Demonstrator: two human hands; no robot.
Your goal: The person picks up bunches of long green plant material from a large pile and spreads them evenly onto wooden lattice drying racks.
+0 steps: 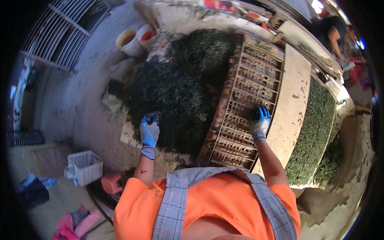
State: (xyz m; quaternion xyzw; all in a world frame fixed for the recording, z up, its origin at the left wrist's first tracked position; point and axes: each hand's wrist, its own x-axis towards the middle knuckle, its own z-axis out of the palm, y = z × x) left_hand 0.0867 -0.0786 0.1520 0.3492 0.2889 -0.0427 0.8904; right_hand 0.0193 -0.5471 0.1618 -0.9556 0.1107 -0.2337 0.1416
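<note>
- The person wears an orange short-sleeved top [224,192] under a grey-blue checked apron [176,200], both forearms reaching forward.
- The left hand [150,132], in a blue and pale-grey glove, is above the near edge of a broad heap of dark-green, wet-looking leafy stuff [172,96]. Its fingers are curled and dark at the tips; I can't tell whether they grip anything.
- The right hand [260,122], gloved alike, is over the long brown ladder-like rack of slotted panels [250,93], fingers pointing away and partly bent. A dark patch shows at the thumb side; I can't tell whether it is held.
- That rack lies just right of the heap.
- Right of the rack is a long pale flat board [296,100] with dark specks, then a strip of green leafy stuff [314,136].
- Beyond the heap, 2 whitish round buckets [129,44] stand side by side.
- A white plastic lattice crate [90,170] is at left.
- Another person [334,34] is at far upper right.
</note>
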